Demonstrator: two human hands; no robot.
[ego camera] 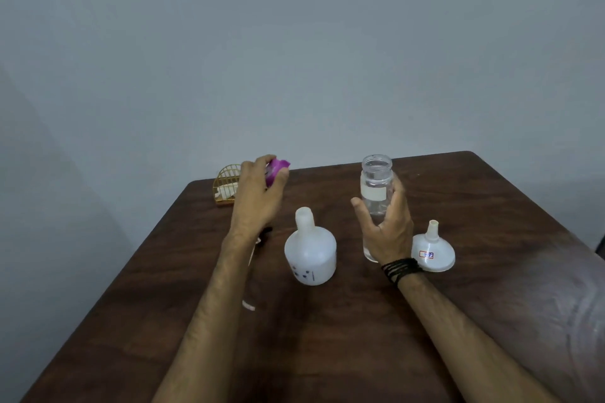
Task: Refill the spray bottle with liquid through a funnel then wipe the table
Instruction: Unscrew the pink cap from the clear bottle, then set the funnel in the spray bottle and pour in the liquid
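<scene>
Your left hand (258,196) reaches far forward, fingers clutching a purple cap (276,170); your right hand (388,229) wraps the upright clear jar (376,186) on the surface (327,337).

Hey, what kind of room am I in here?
Probably a plain room at home, though it is hard to be sure. A dark wooden table stands against a bare grey wall, with a small gold wire holder at its far edge and padded seating alongside.
</scene>
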